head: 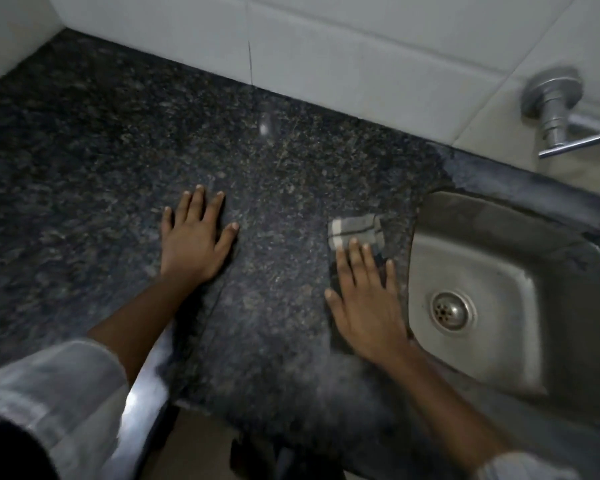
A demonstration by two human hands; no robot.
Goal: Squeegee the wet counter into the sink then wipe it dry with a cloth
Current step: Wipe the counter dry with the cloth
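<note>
Right hand (368,303) flat, fingers spread, pressing cloth (357,233) on bench (84,168) beside sink (499,237). Left hand (196,237) open, palm down on bench.

Speckled counter (101,140) bears cloth (357,227) and hands.

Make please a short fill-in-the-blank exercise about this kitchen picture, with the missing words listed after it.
1. The right hand presses flat on a folded ____ that lies on the counter.
2. The left hand rests with fingers spread, holding ____.
3. The steel sink lies to the ____ of the right hand.
4. The tap is fixed to the tiled ____ above the sink.

Missing words: cloth; nothing; right; wall
</note>
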